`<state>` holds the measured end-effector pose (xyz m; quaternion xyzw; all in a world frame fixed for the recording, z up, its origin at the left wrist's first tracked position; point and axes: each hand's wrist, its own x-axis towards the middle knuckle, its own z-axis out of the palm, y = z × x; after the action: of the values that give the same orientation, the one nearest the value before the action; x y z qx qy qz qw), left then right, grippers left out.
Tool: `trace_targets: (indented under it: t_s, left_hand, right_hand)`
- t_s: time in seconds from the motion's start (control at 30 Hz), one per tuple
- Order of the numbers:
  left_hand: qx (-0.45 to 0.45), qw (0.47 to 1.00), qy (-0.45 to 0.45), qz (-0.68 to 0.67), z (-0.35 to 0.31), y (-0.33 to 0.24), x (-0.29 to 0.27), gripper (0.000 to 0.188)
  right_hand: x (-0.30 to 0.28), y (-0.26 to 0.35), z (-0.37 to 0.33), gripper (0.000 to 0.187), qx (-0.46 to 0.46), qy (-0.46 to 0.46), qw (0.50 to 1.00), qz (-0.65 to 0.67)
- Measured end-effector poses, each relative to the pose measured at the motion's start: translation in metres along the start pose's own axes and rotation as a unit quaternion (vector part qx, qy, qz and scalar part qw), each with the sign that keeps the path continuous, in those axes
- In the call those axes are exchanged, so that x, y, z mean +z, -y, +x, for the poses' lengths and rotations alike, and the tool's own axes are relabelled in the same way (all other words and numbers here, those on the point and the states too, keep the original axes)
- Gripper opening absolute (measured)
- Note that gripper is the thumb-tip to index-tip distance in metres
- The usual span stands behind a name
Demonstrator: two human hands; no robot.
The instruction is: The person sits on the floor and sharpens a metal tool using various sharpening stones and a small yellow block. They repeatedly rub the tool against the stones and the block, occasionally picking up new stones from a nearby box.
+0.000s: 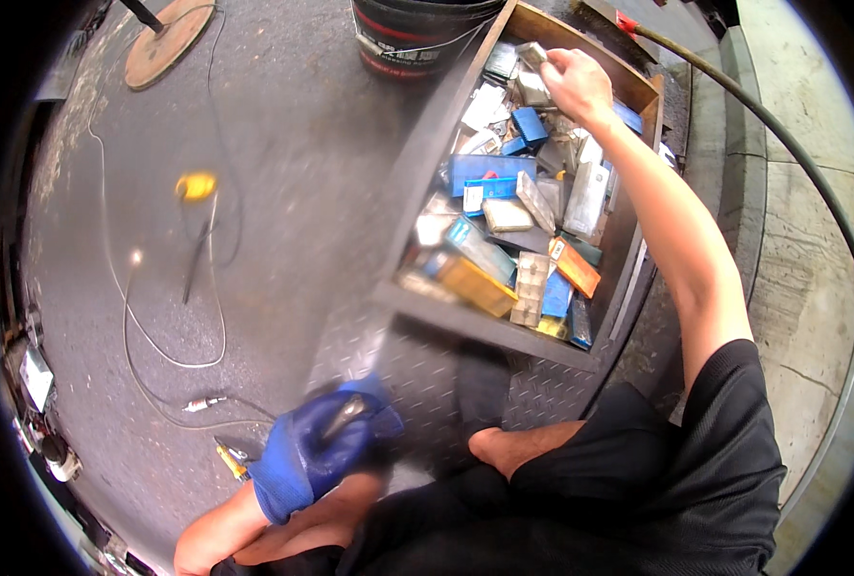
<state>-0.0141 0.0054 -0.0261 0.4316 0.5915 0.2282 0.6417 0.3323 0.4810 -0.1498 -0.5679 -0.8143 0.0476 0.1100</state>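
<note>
A: Small grey box [531,54] at the far end of the wooden drawer [465,317], that's what the right hand [576,84] is on. The bare hand reaches deep into the back corner, fingers [554,63] curled down and closed around the box's near end.

B: And the drawer's packed. Blue cases [489,171], an orange pack [577,268], clear plastic boxes [531,285], all jumbled flat and on edge.

A: Right, so the box sits on top of the heap, touching its neighbours. I'd judge it light and rigid (a hard little case by the look of it), smooth-sided, so it could slip from a pinch. Best held across its two long sides, thumb against fingers, and lifted straight up clear of the clutter.

B: What about the other hand?

A: Left hand [317,446], in a blue glove, is down low near the knee, well apart from the drawer. It's blurred, but the fingers are wrapped shut on a dark handle [345,415]; what tool it belongs to I can't tell.

B: Surroundings?

A: Drawer rests on a checker-plate floor [408,370]. Black bucket [417,34] just beyond it, a thin white cable [120,288] looping over the dark ground to the left, and a yellow-headed tool [195,187] lying there.
</note>
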Motion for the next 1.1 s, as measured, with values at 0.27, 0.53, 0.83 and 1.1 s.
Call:
trace_targets:
  t_s: [0.27, 0.53, 0.83, 1.1]
  left_hand:
    - [-0.027, 0.999, 0.01, -0.027, 0.0, -0.002, 0.001, 0.024]
    - [-0.042, 0.998, -0.009, -0.051, -0.002, -0.009, 0.003, 0.024]
    - [0.0, 1.0, -0.012, 0.009, -0.006, 0.008, 0.004, 0.024]
    - [0.007, 1.0, -0.003, 0.004, -0.003, 0.003, 0.006, 0.024]
  right_hand:
    - [-0.038, 0.012, -0.015, 0.033, 0.19, 0.238, 0.802, 0.514]
    - [-0.05, 0.03, -0.052, 0.019, -0.212, -0.133, 0.968, 0.014]
    - [-0.077, 0.048, -0.08, 0.025, -0.39, -0.173, 0.904, -0.032]
    - [-0.056, 0.037, -0.087, 0.025, -0.339, -0.144, 0.929, -0.038]
